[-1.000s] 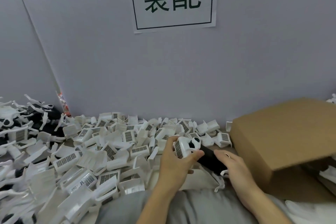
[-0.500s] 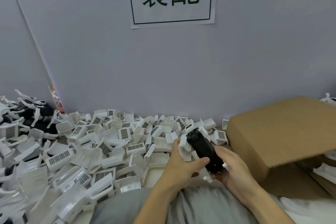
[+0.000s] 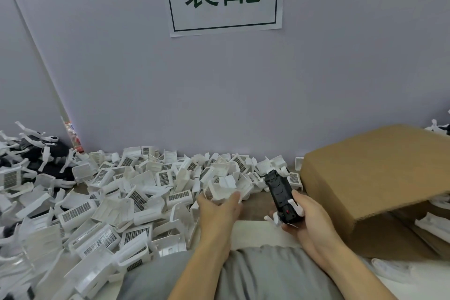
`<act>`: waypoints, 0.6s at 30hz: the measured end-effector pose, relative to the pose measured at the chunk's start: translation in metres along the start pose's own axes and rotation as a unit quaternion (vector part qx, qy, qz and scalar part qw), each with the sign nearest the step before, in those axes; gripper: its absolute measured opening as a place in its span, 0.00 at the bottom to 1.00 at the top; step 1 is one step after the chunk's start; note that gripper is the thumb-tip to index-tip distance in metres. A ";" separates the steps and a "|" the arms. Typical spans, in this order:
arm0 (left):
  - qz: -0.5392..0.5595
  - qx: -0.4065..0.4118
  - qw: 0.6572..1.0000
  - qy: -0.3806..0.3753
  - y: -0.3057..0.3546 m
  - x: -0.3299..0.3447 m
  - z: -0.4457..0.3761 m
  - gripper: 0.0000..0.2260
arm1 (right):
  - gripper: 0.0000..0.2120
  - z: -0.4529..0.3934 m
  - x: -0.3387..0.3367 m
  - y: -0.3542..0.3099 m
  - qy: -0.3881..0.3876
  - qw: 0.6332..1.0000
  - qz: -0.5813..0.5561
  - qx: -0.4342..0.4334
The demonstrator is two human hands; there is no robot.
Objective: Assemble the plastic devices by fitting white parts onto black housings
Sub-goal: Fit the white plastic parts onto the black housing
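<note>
Right now your right hand (image 3: 308,217) grips a black housing (image 3: 280,196), its long axis pointing away from you. Just left of it, your left hand (image 3: 219,207) closes around a white part (image 3: 222,189) from the desk's pile, apart from the housing.

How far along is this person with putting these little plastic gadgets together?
Done: a heap of black-and-white pieces at far left may be finished units, though that is hard to confirm. In hand: the right hand grips a black housing with white clips on it, while the left hand takes a white part from the pile. Left: a big pile of loose white parts covers the table, so plenty remains.
</note>
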State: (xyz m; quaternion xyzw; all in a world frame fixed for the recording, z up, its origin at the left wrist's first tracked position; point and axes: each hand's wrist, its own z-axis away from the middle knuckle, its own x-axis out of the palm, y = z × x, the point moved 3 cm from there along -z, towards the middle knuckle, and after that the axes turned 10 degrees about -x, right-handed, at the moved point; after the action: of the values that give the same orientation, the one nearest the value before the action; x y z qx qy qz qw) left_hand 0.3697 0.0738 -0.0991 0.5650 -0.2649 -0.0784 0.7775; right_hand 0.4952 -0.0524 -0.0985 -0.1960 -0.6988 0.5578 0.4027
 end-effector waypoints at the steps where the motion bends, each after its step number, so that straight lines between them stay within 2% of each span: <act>1: 0.014 0.010 1.000 -0.016 0.003 0.002 -0.001 0.46 | 0.08 0.001 0.001 -0.001 0.005 1.000 -0.018 0.005; 2: 0.026 0.023 0.999 -0.039 0.006 0.005 -0.001 0.52 | 0.06 0.001 0.001 -0.001 0.009 0.999 -0.031 0.007; 3: 0.030 0.038 0.997 -0.066 0.008 0.007 0.002 0.53 | 0.05 0.000 0.000 -0.001 0.013 0.999 -0.040 0.008; 4: 0.015 0.050 0.996 -0.079 0.010 0.009 0.004 0.50 | 0.05 0.000 0.000 0.000 0.017 0.999 -0.048 0.006; 8: -0.145 0.119 0.981 -0.052 0.007 0.015 0.009 0.21 | 0.07 -0.002 -0.004 0.001 0.041 0.998 -0.047 -0.006; 11: -0.222 0.190 0.956 -0.020 0.004 0.018 0.009 0.09 | 0.05 -0.001 -0.007 0.000 0.041 0.998 -0.007 -0.046; 13: -0.223 0.193 0.955 -0.031 0.005 0.020 0.010 0.01 | 0.05 0.002 -0.008 -0.002 0.022 0.992 0.044 -0.112; 16: -0.196 0.136 0.965 -0.111 0.002 0.026 0.014 0.11 | 0.13 0.011 0.002 -0.009 -0.035 0.949 0.180 -0.257; 18: -0.185 0.102 0.965 -0.156 0.001 0.030 0.017 0.12 | 0.16 0.017 0.012 -0.011 -0.074 0.891 0.284 -0.348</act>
State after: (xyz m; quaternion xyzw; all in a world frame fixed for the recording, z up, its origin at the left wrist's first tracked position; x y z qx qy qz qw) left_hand 0.3864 0.0478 -0.0843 0.6609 -0.2809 -0.2805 0.6369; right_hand 0.4767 -0.0571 -0.0853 -0.4714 -0.7906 0.3823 0.0803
